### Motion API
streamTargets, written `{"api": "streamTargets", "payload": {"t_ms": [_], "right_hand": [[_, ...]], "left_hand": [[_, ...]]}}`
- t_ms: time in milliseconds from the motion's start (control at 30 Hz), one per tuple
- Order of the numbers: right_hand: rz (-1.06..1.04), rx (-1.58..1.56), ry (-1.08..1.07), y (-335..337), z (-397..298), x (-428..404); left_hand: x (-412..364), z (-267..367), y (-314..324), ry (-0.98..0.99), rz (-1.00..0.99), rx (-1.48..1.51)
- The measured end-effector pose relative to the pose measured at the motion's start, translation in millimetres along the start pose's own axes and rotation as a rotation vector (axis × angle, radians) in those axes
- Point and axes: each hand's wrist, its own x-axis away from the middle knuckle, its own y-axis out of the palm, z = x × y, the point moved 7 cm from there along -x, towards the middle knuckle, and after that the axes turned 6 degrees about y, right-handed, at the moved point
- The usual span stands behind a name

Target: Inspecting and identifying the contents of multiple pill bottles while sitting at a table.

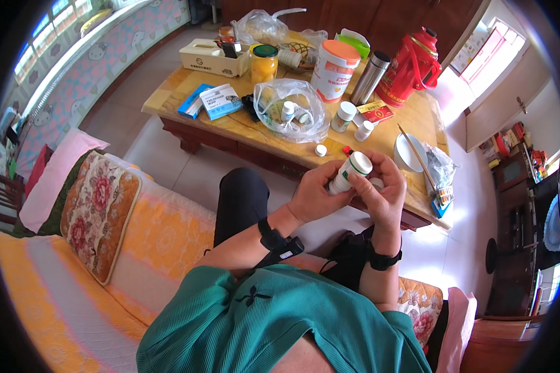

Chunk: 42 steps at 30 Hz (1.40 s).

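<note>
Just above the near edge of the table, my left hand (318,195) grips a small white plastic bottle (343,179) with a green band and a white top. My right hand (381,190) is at the bottle's right side, its thumb against it; a round white thing (376,183), perhaps a cap, lies within its fingers. On the table close by are a loose white cap (320,150), a small white bottle (364,131) and a larger white bottle (343,116). Two more small white containers (287,111) lie in an open clear plastic bag (291,133). A red object is partly hidden behind my hands.
The table (270,140) also bears a metal thermos (371,78), a red vacuum flask (406,70), an orange-lidded can (335,70), a jar of yellow fruit (264,64), a tissue box (210,58), medicine boxes (220,102), and a white bowl (408,151) with chopsticks (416,151) across it.
</note>
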Motion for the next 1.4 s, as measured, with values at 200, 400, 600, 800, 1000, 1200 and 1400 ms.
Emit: {"api": "streamTargets", "payload": {"t_ms": [200,400,600,800,1000,1200,1400], "right_hand": [[0.029,-0.042,-0.024,-5,0,5],[0.011,0.015,-0.111,3,1,-2],[0.04,0.122,-0.226,6,-5,4],[-0.017,0.202,-0.195,11,3,6],[0.004,0.17,-0.244,7,7,1],[0.075,-0.037,-0.014,-8,22,1],[0.037,0.066,-0.135,1,9,1]], "left_hand": [[0,5,4,-0.004,-0.081,-0.029],[8,-11,-2,-0.115,-0.043,0.194],[14,-27,-6,-0.167,-0.048,0.119],[12,-18,-9,-0.04,-0.029,0.042],[16,-31,-11,-0.138,-0.042,0.104],[8,-27,9,-0.154,-0.073,0.173],[2,-21,1,-0.049,-0.068,0.083]]}}
